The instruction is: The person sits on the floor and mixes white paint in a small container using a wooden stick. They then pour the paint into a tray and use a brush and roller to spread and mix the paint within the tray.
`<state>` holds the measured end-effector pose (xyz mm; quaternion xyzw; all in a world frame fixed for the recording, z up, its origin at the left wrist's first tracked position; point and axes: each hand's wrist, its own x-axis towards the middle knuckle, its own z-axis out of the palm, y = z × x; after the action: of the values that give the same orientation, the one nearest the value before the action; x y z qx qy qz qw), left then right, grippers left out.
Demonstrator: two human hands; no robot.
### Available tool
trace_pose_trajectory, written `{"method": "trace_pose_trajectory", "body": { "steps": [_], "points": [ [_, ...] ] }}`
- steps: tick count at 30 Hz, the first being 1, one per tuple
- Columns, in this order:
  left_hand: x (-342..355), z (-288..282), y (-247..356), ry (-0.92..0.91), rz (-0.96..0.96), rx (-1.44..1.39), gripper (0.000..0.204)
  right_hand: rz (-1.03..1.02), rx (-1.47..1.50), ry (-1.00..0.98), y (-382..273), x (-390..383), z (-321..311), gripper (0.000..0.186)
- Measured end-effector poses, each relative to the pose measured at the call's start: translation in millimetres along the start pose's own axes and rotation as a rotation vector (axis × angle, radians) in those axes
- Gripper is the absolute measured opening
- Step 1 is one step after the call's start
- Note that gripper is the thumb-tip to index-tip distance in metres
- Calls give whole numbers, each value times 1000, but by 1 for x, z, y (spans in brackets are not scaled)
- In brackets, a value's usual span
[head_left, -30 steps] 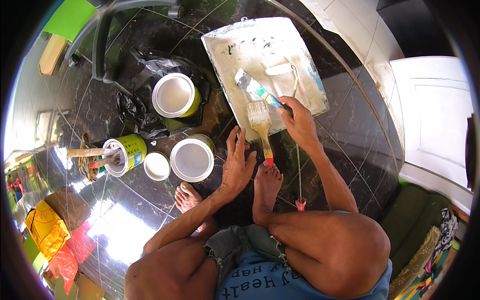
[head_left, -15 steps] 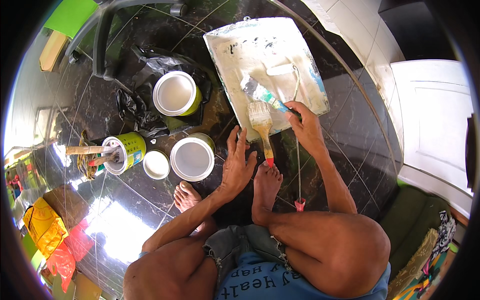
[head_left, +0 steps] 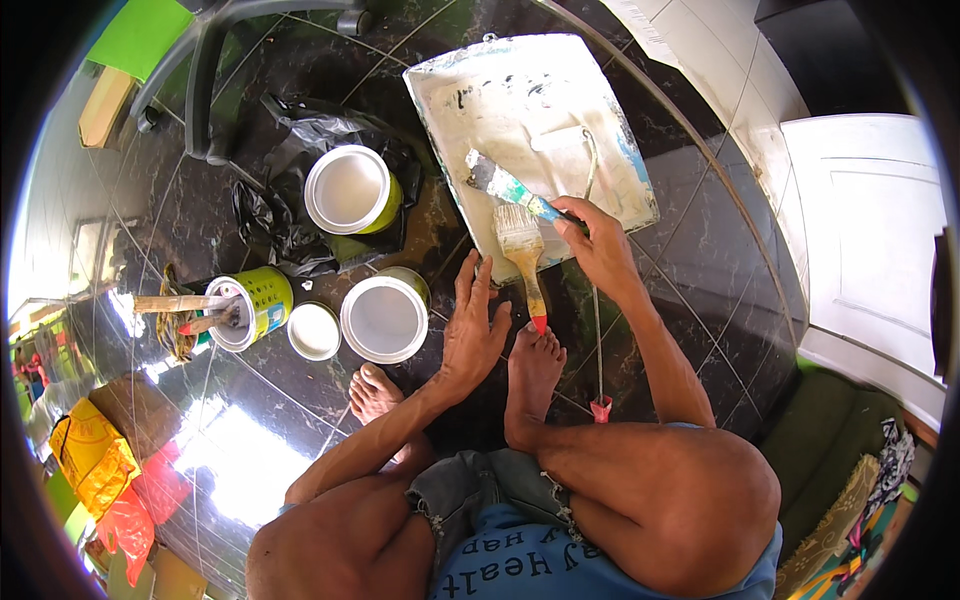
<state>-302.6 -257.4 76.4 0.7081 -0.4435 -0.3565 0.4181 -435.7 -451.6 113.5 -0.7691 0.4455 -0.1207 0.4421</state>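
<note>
My right hand point(head_left: 600, 250) grips a brush point(head_left: 510, 188) with a blue-green paint-smeared handle, held over a white-stained paint tray point(head_left: 450, 115). Below it a wide brush point(head_left: 519, 232) rests across the tray's near edge, its red tip by my right foot. My left hand point(head_left: 475, 330) has its fingers stretched out, fingertips at the tray's near-left edge. A small roller point(head_left: 555, 140) lies in the tray, its long handle running toward me. Left of the tray are two open cans point(head_left: 384, 316) with pale contents, a small white round lid or pot point(head_left: 313, 330) and a can point(head_left: 262, 300) holding brushes.
Black plastic point(head_left: 262, 220) lies under the upper can. A chair base point(head_left: 197, 120) stands top left on dark tiles. A white panel point(head_left: 855, 230) and a green cushion point(head_left: 830, 450) are at right; yellow and red bags point(head_left: 92, 455) lie lower left.
The brush in my right hand shifted slightly right half a second ago and has since moved back up and left, with the hand following. My left hand stays nearly still.
</note>
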Motion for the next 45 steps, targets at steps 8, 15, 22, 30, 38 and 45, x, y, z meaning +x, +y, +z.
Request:
{"method": "trace_pose_trajectory", "body": {
  "steps": [8,15,22,30,38,45],
  "points": [
    [-1,-1,-3,-1,11,14,70,145,269,-51,-2,-5,-3,24],
    [0,0,-2,-3,8,10,71,46,8,2,4,-8,-5,24],
    [0,-1,-3,1,20,14,71,58,148,-24,7,-7,-7,25],
    [0,-3,-4,-5,17,13,70,163,298,-88,1,-11,-9,25],
    [0,1,-8,-10,26,37,71,339,481,-72,0,-14,-19,32],
    [-9,-3,-5,-5,55,64,71,370,480,-37,-15,-21,-26,38]
  ]
}}
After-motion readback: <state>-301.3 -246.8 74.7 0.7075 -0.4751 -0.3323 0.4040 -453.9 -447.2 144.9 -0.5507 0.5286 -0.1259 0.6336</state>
